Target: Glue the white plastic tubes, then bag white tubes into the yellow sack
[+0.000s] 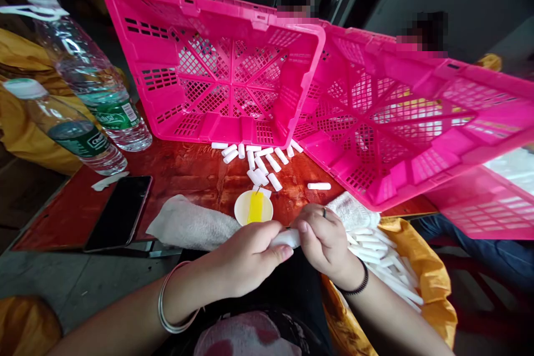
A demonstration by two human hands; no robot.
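A short white cylinder (285,239) lies between my two hands above my lap. My left hand (252,253) is closed around it, thumb along its near side. My right hand (323,238) has its fingers curled at the cylinder's right end; what lies inside that grip is hidden. Just beyond the hands, a small pale dish (242,210) holds a flat yellow piece (256,207). Several similar white cylinders (273,163) are scattered farther back on the red table (200,169), and one longer one (319,186) lies apart to the right.
Two pink crates (231,83) (367,117) stand on their sides along the back. Water bottles (112,105) and a phone (119,214) are at left. A towel (192,222) lies by the edge. At right, a yellow sack (434,272) holds white sticks (384,258). People sit beyond.
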